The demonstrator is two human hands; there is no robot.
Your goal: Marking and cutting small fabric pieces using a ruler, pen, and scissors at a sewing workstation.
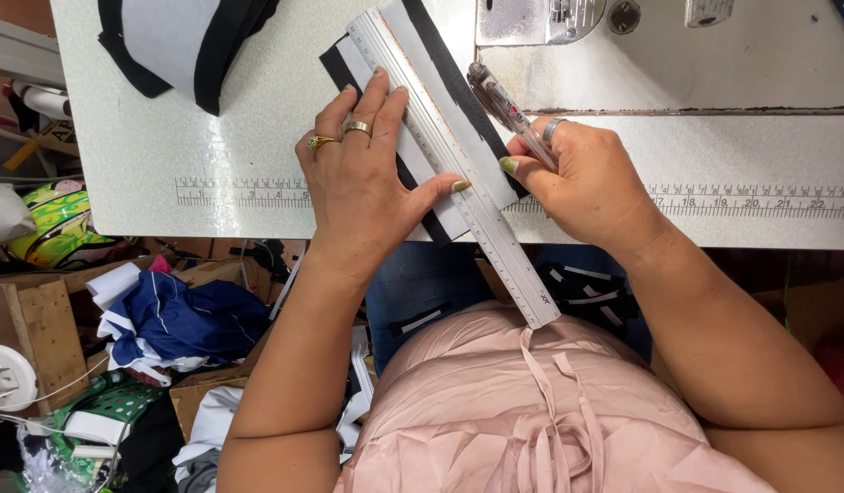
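Bright, even daylight falls on the pale worktop (166, 110), with mild glare. Shadows stay soft and short. The picture is sharp, with slight bending at the edges.

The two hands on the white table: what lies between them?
In the head view, a long metal ruler lies between the left hand and the right hand, on a black-and-white fabric strip. The right hand holds a pen.
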